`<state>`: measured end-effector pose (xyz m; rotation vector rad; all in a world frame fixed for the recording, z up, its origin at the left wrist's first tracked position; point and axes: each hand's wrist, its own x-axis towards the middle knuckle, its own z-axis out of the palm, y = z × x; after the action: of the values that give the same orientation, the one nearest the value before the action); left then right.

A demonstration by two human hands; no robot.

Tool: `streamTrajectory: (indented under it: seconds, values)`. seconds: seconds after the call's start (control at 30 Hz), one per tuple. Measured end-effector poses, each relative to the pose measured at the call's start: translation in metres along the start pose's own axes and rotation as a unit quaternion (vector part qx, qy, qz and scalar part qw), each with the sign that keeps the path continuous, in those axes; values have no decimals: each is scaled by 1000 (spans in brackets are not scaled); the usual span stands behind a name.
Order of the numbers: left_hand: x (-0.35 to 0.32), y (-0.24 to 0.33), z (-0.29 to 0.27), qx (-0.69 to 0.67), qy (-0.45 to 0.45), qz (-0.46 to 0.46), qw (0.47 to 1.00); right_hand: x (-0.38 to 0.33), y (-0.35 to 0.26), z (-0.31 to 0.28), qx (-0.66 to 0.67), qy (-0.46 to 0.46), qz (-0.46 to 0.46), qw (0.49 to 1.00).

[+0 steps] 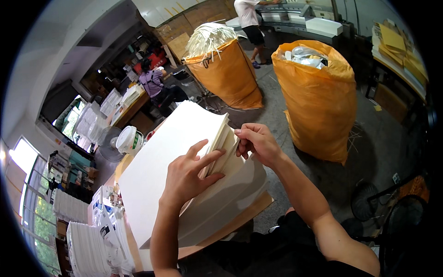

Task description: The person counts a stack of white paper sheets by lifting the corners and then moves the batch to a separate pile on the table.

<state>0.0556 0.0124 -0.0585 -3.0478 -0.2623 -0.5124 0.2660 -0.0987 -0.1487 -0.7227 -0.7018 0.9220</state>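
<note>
We sit in a busy paper workshop, two stuffed orange sacks point(318, 97) at one o'clock. On the wooden board point(258, 203) before us lies a thick stack of cream sheets point(157, 171). Our left hand point(187, 175) rests spread flat across it, grasping nothing; our right hand point(258, 141) pinches lifted sheet edges at twelve o'clock. We judge the leafing barely begun: most sheets lie unturned.

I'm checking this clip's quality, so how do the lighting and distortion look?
Head view: strong fisheye bending with black corners; the windows at the left edge are blown out; the paper stack under the left hand and right hand is evenly lit and sharp.
</note>
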Motion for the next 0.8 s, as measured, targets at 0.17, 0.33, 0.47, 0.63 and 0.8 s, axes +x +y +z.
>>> streamTrajectory:
  seconds: [0.17, 0.33, 0.47, 0.63, 0.8]
  values:
    - [1, -1, -2, -29, -11, -14, 999, -21, 10, 2, -413, 182, -335, 827]
    - [2, 4, 2, 38, -11, 32, 999, -41, 19, 7, -567, -57, -334, 751]
    - [-11, 9, 29, 136, 24, 85, 987, -45, 20, 2, -601, -117, -305, 729]
    - [-7, 4, 38, 89, 58, 8, 994, -46, 21, 6, -576, -85, -276, 765]
    - [-3, -3, 39, 100, 73, 7, 992, -44, 20, -11, -471, -67, -275, 836]
